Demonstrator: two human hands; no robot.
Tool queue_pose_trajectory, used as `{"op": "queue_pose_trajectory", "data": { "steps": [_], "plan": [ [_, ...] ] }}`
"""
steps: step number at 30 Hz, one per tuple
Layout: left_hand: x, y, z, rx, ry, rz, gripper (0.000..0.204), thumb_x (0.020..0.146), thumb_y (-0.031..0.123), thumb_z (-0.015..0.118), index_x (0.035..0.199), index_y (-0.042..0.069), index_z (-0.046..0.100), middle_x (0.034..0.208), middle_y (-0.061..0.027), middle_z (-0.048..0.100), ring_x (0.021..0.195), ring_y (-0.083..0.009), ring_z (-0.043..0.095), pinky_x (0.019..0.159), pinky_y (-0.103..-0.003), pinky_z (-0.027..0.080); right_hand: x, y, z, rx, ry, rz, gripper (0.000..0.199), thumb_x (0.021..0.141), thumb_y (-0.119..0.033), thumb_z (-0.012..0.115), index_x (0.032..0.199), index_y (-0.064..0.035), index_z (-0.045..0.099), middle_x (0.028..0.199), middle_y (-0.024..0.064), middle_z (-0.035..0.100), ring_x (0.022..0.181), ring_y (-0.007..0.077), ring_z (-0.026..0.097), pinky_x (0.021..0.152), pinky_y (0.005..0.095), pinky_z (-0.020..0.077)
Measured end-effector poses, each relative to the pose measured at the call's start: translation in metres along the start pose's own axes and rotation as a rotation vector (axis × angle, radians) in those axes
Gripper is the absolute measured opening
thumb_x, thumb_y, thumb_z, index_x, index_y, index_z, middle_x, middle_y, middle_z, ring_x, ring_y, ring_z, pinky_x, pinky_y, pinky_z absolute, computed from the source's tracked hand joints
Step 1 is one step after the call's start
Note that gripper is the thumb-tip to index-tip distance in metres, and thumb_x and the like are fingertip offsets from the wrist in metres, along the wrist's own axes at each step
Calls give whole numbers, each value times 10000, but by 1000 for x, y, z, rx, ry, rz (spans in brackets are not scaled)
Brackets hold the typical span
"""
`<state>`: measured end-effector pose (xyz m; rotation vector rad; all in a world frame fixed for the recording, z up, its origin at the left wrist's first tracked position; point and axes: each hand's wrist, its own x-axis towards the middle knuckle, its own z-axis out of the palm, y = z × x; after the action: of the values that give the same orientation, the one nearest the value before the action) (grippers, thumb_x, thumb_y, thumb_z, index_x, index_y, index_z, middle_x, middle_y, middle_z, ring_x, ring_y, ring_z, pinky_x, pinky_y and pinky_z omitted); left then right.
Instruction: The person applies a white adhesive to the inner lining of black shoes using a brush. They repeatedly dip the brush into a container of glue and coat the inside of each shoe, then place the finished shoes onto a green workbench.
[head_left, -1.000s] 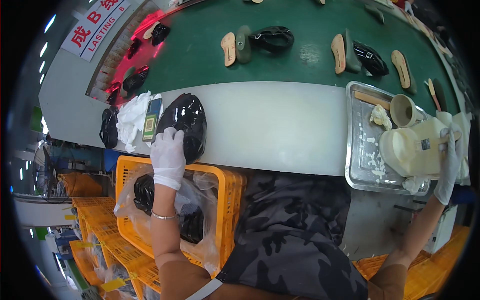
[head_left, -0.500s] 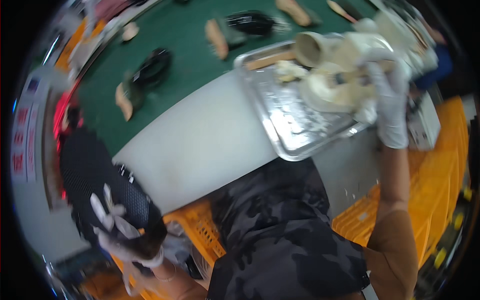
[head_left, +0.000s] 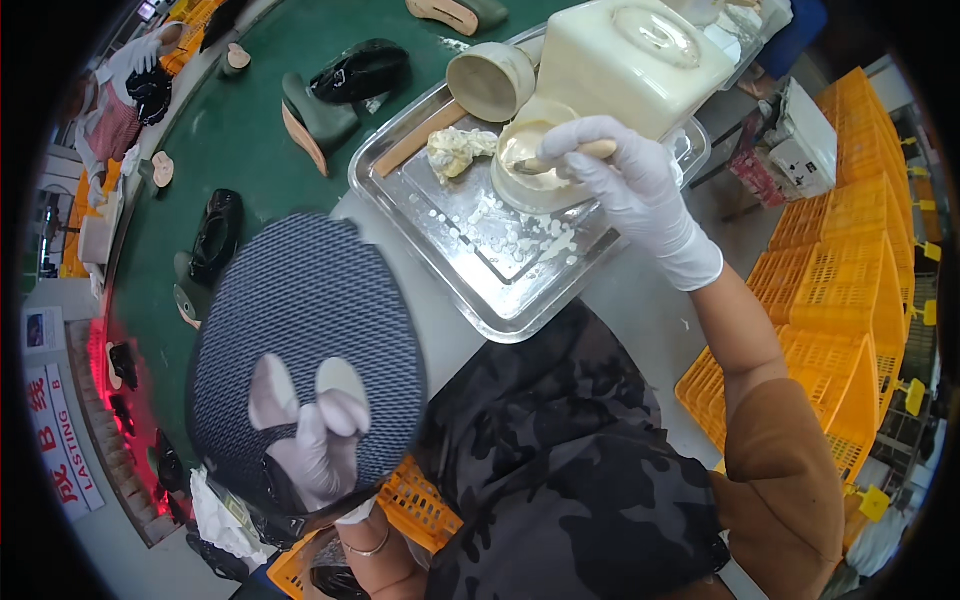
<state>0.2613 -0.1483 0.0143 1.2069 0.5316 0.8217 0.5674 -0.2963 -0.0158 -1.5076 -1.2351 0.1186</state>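
Note:
My right hand [head_left: 645, 195], in a white glove, pinches the pale handle of a brush [head_left: 600, 150]. The brush's lower end dips into a round cream-coloured cup [head_left: 540, 190] of pale paste, standing on a metal tray [head_left: 500, 322]. On the left, my gloved left hand [head_left: 320, 460] is closed on a large, rounded dark piece with a woven texture [head_left: 300, 300], held up close and partly blurred. Two pale oval shapes [head_left: 343, 390] show against this piece beside my fingertips; what they are I cannot tell. Its glossy black lower edge is partly hidden by my hand.
On the green belt [head_left: 265, 140] lie several black shoe uppers [head_left: 360, 70] and green shoe lasts [head_left: 320, 115]. A cream container [head_left: 630, 75], an empty-looking beige cup [head_left: 490, 85] and a crumpled lump [head_left: 460, 152] sit on the tray. Orange crates [head_left: 820, 370] stand at right; another person works far left.
The dark woven-textured piece has come up and right with my left hand, filling more of the view. My right hand appears lower and further left, with the brush in the cup. The whole view has shifted.

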Motion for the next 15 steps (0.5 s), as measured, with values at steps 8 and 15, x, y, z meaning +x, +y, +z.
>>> {"op": "queue_pose_trajectory", "data": {
  "steps": [8,15],
  "plan": [
    [6,-38,20,-318,-228,-429,538,813,-19,478,1331,10,331,1357,-135,392,655,-204,546,518,-303,494,1,-12,-8,240,296,160,123,956,-141,443,1003,-70,532,845,2,607,638,-1,505,617,134,439],
    [15,-53,38,-477,-388,-762,535,791,10,447,1317,13,346,1264,-175,482,601,-226,543,467,-262,427,8,-28,-16,429,334,109,176,939,-169,449,1034,-32,507,868,63,601,653,97,562,593,197,470]
  ]
}}
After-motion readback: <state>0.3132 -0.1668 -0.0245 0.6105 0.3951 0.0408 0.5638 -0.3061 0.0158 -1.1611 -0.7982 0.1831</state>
